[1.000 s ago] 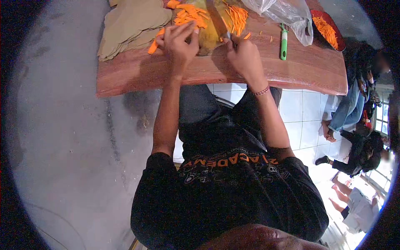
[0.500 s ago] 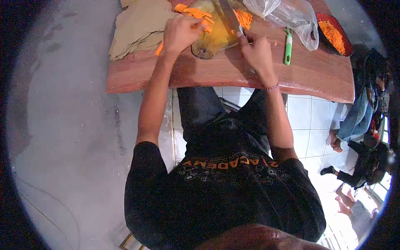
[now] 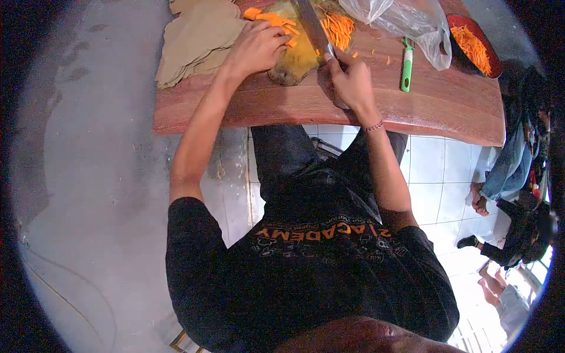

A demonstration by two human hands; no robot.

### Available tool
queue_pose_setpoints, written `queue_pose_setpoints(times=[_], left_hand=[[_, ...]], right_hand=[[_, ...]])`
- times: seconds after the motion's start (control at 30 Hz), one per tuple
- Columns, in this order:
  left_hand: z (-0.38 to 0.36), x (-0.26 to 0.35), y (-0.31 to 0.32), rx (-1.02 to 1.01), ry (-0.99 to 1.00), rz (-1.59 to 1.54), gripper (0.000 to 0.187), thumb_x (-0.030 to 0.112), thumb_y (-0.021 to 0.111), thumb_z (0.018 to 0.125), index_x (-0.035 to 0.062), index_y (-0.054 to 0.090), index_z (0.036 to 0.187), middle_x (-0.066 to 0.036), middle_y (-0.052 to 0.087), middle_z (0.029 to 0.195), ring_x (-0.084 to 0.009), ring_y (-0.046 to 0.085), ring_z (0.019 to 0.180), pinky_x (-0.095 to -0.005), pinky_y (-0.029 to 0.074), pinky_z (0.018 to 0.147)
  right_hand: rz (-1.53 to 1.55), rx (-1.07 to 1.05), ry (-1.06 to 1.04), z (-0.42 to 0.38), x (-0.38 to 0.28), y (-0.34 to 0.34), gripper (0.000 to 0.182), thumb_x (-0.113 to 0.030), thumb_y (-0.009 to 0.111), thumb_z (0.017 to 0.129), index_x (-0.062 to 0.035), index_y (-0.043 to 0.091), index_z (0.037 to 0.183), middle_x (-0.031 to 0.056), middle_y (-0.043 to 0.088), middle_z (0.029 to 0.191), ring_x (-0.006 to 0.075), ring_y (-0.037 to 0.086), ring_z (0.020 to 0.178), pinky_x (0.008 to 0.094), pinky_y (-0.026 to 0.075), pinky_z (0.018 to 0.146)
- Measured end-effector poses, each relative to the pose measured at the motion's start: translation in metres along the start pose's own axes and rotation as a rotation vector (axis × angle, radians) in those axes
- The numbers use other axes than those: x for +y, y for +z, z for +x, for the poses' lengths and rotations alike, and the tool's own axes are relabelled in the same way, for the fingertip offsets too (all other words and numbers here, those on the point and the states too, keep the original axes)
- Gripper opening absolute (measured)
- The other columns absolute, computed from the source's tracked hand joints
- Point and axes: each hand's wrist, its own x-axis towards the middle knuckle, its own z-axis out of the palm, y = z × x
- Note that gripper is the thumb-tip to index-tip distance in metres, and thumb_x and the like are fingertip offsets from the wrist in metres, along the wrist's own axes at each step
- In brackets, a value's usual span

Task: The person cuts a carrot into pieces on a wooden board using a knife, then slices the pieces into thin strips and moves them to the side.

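Observation:
A kitchen knife (image 3: 313,28) is gripped in my right hand (image 3: 353,79), its blade pointing away from me over the cutting board (image 3: 300,62). My left hand (image 3: 259,48) has its fingers bent and pressed on orange carrot slices (image 3: 276,20) at the board's left side; the fingertips are partly hidden. Right of the blade lies a heap of carrot strips (image 3: 339,32). A few small carrot bits sit near my right hand. The top of the blade is cut off by the frame edge.
Brown cardboard-like sheets (image 3: 194,44) cover the left of the wooden table (image 3: 441,109). To the right are a green-and-white peeler (image 3: 407,66), a clear plastic bag (image 3: 412,23) and a red-rimmed dish (image 3: 496,69) of carrot strips. Other people sit at far right.
My right hand and the knife have shifted slightly left and toward me. More of the carrot strip heap shows beside the blade. My left hand stays on the slices.

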Motion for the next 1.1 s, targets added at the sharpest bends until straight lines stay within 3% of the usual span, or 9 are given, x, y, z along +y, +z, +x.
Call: queue_pose_setpoints(times=[0.13,0.23,0.47,0.53,0.63,0.77,0.97,1.03,1.1], left_hand=[[0.011,0.004,-0.009,-0.137,0.099,0.136,0.026,0.019,0.063,0.087,0.0117,0.072,0.11,-0.006,0.068,0.109,-0.0259,0.06,0.111,-0.044,0.045,0.097],[0.019,0.007,-0.01,-0.236,0.112,0.211,0.023,0.02,0.063,0.087,0.0104,0.072,0.105,-0.006,0.068,0.109,-0.0262,0.059,0.112,-0.0442,0.044,0.099],[0.01,0.0,0.002,-0.049,0.161,0.252,0.02,0.024,0.064,0.086,0.0077,0.071,0.095,-0.007,0.068,0.105,-0.024,0.061,0.105,-0.0419,0.044,0.097],[0.008,-0.004,0.005,0.087,0.085,0.162,0.017,0.018,0.065,0.081,0.0104,0.074,0.092,-0.004,0.07,0.092,-0.0218,0.063,0.1,-0.0408,0.047,0.09],[0.006,-0.01,0.01,0.241,-0.058,-0.009,0.016,0.018,0.067,0.081,0.0087,0.075,0.092,-0.006,0.071,0.093,-0.0245,0.064,0.096,-0.0405,0.049,0.088],[0.003,-0.019,0.009,0.272,-0.111,-0.146,0.017,0.018,0.069,0.082,0.0066,0.075,0.094,-0.009,0.072,0.095,-0.0279,0.064,0.094,-0.041,0.051,0.087],[0.002,-0.014,-0.014,0.282,-0.403,-0.346,0.019,0.017,0.068,0.086,0.0043,0.072,0.1,-0.011,0.073,0.094,-0.0297,0.067,0.091,-0.0399,0.053,0.084],[0.001,-0.013,-0.024,0.228,-0.614,-0.519,0.019,0.018,0.069,0.088,0.0034,0.07,0.101,-0.011,0.072,0.093,-0.024,0.069,0.083,-0.0356,0.055,0.078],[-0.002,-0.021,-0.022,0.237,-0.633,-0.591,0.02,0.018,0.07,0.09,0.003,0.069,0.102,-0.01,0.072,0.092,-0.0202,0.069,0.08,-0.0329,0.054,0.075]], right_hand=[[0.001,0.003,-0.005,0.002,-0.001,0.0,0.036,-0.034,0.059,0.095,-0.0021,0.07,0.108,0.0273,0.068,0.08,0.0432,0.069,0.077,0.0493,0.053,0.07],[-0.015,-0.01,0.028,0.005,-0.002,0.001,0.035,-0.033,0.059,0.095,-0.0021,0.07,0.107,0.0279,0.068,0.081,0.0439,0.069,0.078,0.0501,0.054,0.07],[-0.059,-0.002,-0.013,0.005,-0.002,0.0,0.033,-0.032,0.061,0.092,-0.0038,0.069,0.107,0.0284,0.067,0.079,0.0446,0.068,0.078,0.0516,0.054,0.071],[-0.103,-0.004,-0.019,0.002,-0.007,-0.001,0.034,-0.032,0.061,0.091,-0.0041,0.069,0.109,0.0284,0.067,0.079,0.0446,0.068,0.078,0.0517,0.054,0.071],[-0.16,-0.026,-0.033,0.003,-0.008,-0.002,0.036,-0.033,0.063,0.09,-0.0047,0.067,0.111,0.0281,0.067,0.079,0.0448,0.068,0.078,0.0521,0.054,0.071],[-0.199,-0.046,-0.042,0.0,-0.019,-0.008,0.036,-0.032,0.064,0.089,-0.0055,0.066,0.112,0.0275,0.068,0.08,0.0456,0.068,0.079,0.0531,0.054,0.071],[-0.204,-0.035,-0.101,0.006,-0.011,-0.004,0.033,-0.031,0.066,0.087,-0.0057,0.066,0.108,0.0275,0.067,0.079,0.0468,0.067,0.079,0.0537,0.053,0.071],[-0.207,-0.03,-0.091,0.006,-0.014,-0.005,0.032,-0.03,0.066,0.087,-0.0056,0.066,0.108,0.0279,0.067,0.079,0.0469,0.067,0.079,0.0536,0.053,0.071],[-0.209,-0.025,-0.083,0.006,-0.016,-0.005,0.032,-0.03,0.066,0.087,-0.0054,0.066,0.107,0.0283,0.067,0.079,0.0469,0.067,0.079,0.0536,0.053,0.071]])
